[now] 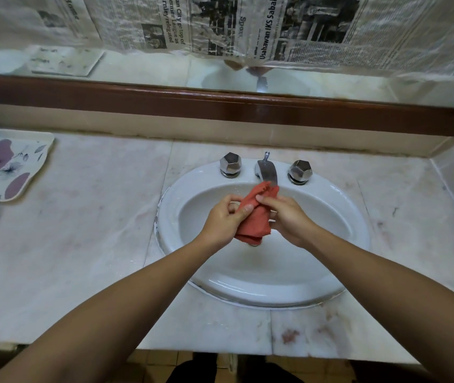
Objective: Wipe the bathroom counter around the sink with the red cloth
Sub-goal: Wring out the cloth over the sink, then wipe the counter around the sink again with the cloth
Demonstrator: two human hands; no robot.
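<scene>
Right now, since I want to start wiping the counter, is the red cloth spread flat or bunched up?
Bunched up. The red cloth is gathered between the left hand and right hand over the sink.

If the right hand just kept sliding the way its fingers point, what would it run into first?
The right hand points leftward into the red cloth it already grips; just beyond is the left hand, holding the same cloth over the sink. Depth is hard to judge from one view.
</scene>
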